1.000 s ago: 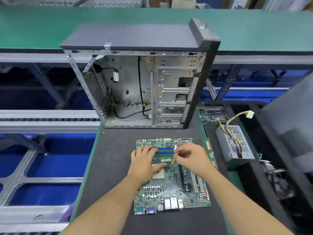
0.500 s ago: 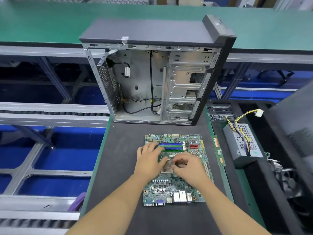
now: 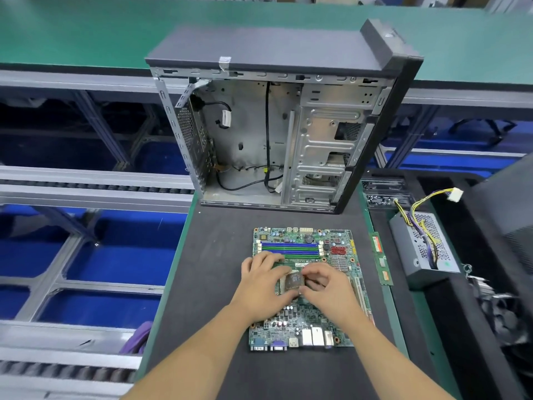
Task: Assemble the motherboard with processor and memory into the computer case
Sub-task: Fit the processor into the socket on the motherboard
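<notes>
green motherboard [image 3: 305, 287] lay flat on the dark table [image 3: 207, 269], so both hands worked downward: left hand [image 3: 261, 284] and right hand [image 3: 326, 287] pinched the square brown processor [image 3: 294, 282] over its socket.

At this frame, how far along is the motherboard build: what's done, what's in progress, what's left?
Done: little; the green motherboard lies flat on the dark mat. In hand: both hands, left and right, are at the square brown processor over the socket; whether it is seated is unclear. Left: the blue and green memory slots look empty, a green memory stick lies beside the board, and the open grey computer case holds no board.
</notes>
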`<action>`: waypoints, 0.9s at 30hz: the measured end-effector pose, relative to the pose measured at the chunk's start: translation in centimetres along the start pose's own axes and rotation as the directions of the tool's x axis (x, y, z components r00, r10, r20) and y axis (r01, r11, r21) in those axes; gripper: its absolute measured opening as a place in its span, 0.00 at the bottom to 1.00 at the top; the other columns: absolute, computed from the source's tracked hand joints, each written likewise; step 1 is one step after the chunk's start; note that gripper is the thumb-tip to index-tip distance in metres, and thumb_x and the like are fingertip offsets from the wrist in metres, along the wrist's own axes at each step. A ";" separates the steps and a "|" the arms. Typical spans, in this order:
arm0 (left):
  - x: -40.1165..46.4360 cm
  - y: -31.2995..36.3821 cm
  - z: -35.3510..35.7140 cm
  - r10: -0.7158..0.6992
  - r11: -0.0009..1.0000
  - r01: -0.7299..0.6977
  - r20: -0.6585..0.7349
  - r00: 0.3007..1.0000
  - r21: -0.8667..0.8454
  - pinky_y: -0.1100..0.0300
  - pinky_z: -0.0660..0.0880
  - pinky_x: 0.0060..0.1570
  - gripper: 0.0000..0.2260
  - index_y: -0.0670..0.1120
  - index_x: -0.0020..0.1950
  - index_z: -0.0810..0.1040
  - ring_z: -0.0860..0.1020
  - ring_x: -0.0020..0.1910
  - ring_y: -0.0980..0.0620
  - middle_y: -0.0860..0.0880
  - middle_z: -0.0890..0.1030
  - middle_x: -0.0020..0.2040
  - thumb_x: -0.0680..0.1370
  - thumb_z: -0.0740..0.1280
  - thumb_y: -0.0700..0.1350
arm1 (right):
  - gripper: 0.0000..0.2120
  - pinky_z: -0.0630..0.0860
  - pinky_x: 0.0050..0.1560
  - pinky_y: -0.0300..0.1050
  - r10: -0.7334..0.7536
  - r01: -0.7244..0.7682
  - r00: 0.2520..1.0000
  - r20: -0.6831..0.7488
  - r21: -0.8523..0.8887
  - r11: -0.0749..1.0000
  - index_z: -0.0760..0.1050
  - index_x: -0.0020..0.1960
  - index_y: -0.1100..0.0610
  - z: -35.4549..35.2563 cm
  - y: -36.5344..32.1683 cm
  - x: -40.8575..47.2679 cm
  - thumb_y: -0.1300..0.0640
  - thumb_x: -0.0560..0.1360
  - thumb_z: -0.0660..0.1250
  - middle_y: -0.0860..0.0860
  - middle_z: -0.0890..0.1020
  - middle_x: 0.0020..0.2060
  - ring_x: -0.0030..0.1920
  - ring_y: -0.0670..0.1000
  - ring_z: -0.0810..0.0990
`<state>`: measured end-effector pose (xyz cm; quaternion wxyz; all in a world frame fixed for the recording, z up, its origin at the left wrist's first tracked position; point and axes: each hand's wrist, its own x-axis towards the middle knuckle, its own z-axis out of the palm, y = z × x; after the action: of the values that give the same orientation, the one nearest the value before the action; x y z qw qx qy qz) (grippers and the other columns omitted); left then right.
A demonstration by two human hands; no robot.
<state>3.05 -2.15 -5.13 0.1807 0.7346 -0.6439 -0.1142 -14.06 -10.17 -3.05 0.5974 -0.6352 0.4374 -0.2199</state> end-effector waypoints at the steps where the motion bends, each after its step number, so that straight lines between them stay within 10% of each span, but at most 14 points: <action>1: 0.1 0.1 0.1 -0.001 1.000 0.002 0.004 1.000 -0.013 0.52 0.48 0.70 0.25 0.60 0.64 0.75 0.57 0.72 0.56 0.60 0.66 0.69 0.73 0.58 0.70 | 0.16 0.78 0.56 0.34 0.007 -0.008 1.000 0.007 0.015 1.000 0.82 0.50 0.57 0.0 0.0 0.0 0.75 0.70 0.73 0.53 0.83 0.52 0.53 0.44 0.84; 12: 0.6 0.4 -0.9 -0.018 0.998 0.020 0.028 0.999 -0.065 0.59 0.49 0.66 0.21 0.59 0.60 0.72 0.60 0.64 0.59 0.64 0.68 0.57 0.71 0.71 0.63 | 0.08 0.82 0.44 0.47 0.049 -0.081 0.976 -0.210 -0.144 0.986 0.77 0.44 0.56 0.2 -1.3 1.8 0.61 0.74 0.76 0.52 0.83 0.39 0.42 0.53 0.83; 20: 0.4 0.5 -1.3 -0.031 0.998 0.035 0.070 0.997 -0.051 0.55 0.54 0.67 0.21 0.57 0.64 0.71 0.62 0.64 0.58 0.63 0.66 0.54 0.73 0.70 0.60 | 0.08 0.72 0.28 0.34 0.085 -0.118 0.979 -0.183 -0.180 0.977 0.85 0.39 0.52 0.4 -1.8 2.2 0.59 0.76 0.74 0.50 0.85 0.32 0.27 0.45 0.78; 27: -0.2 0.3 -1.0 -0.072 0.996 0.075 0.063 0.995 -0.044 0.56 0.54 0.67 0.23 0.57 0.61 0.73 0.63 0.62 0.59 0.64 0.69 0.54 0.71 0.70 0.64 | 0.17 0.80 0.40 0.54 0.046 -0.106 0.967 -0.252 -0.231 0.967 0.81 0.34 0.64 1.6 -1.9 1.6 0.55 0.77 0.73 0.62 0.81 0.31 0.29 0.62 0.78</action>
<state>3.18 -1.85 -4.16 0.1736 0.7497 -0.6187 -0.1581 -11.41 -10.82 -1.96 0.4649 -0.6540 0.5555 -0.2182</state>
